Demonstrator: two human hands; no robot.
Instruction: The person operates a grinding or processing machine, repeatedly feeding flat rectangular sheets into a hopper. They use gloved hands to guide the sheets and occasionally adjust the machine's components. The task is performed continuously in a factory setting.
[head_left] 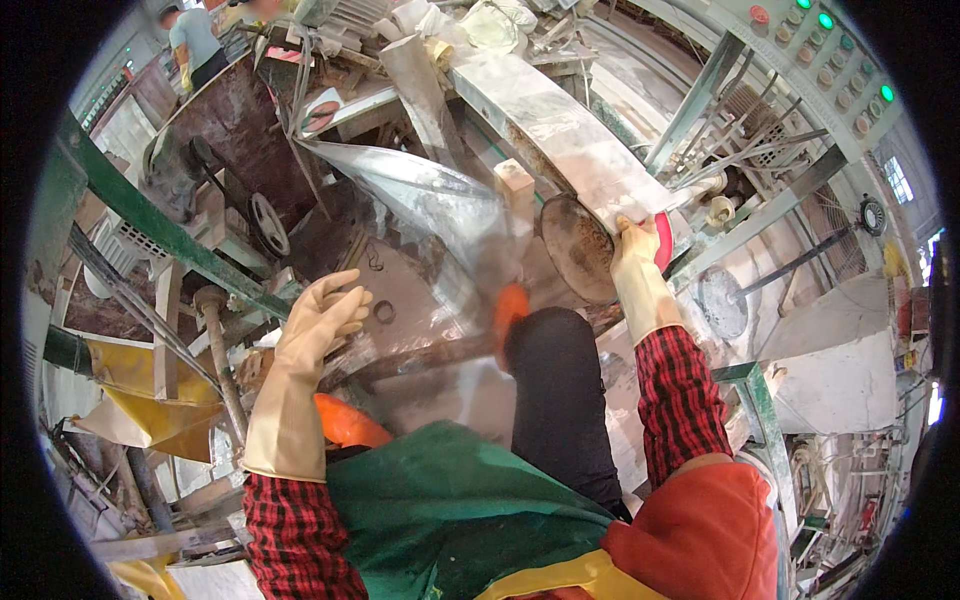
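Observation:
My left hand (326, 310), in a long cream rubber glove, is raised at the left over the dusty floor. Its fingers are loosely bent and apart, with nothing in them. In a matching glove, my right hand (640, 262) reaches forward to the near end of a long dusty beam (580, 145). The fingers are bent closed there, against a curved red piece (664, 241) that is partly covered by the hand. What they grip is hidden. Just left of this hand stands a round, brown-stained disc (578, 248). A wooden post (515, 190) rises beside the disc.
A pale sheet (425, 190) slopes down ahead. A green rail (170, 215) crosses at left, near a spoked wheel (268, 225). At upper right hangs a control panel (825, 65) with lit green buttons. A green frame (755, 400) stands by my right arm. Another person (195, 45) is far left.

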